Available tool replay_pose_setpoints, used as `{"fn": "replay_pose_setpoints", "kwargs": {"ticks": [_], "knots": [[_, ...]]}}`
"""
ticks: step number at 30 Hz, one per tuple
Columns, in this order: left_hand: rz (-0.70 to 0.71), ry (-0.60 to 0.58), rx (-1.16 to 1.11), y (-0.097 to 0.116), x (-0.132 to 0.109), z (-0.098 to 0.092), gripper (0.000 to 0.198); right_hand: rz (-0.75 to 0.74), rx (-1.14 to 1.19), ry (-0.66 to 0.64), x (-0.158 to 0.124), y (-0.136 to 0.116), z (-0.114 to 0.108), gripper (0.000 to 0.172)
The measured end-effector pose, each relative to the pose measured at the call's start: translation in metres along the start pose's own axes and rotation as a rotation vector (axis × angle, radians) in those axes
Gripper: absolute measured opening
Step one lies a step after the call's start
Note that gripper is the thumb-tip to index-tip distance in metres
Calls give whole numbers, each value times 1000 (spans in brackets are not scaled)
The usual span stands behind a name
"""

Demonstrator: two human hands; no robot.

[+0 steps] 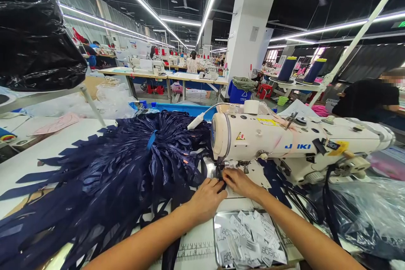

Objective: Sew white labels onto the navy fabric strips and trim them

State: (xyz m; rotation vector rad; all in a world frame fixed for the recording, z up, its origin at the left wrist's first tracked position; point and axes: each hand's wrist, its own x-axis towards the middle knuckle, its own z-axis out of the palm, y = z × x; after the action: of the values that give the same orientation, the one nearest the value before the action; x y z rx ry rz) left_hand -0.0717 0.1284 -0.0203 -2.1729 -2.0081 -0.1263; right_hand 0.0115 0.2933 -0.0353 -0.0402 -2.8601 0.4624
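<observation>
Together, left fingers (pixel 214 186) and right fingers (pixel 230 176) pinch fabric (pixel 223 185) by the JUKI machine (pixel 253 139), near "valege" labels (pixel 249 238).

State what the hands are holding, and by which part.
The left hand and right hand are at a dark piece by the sewing machine's needle end; whether each grips it, and by which part, cannot be told.

Two hands (pixel 207 200) (pixel 242 182), one tied navy bundle (pixel 104 185), one label tray (pixel 221 220), two navy thread cones (pixel 287 68) (pixel 315 71).
</observation>
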Motion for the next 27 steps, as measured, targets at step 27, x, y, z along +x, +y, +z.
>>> {"fn": "replay_pose_setpoints", "kwargs": {"ticks": [27], "knots": [[-150, -38, 44, 6, 20, 9, 27, -346, -528, 56, -17, 17, -1, 49]]}}
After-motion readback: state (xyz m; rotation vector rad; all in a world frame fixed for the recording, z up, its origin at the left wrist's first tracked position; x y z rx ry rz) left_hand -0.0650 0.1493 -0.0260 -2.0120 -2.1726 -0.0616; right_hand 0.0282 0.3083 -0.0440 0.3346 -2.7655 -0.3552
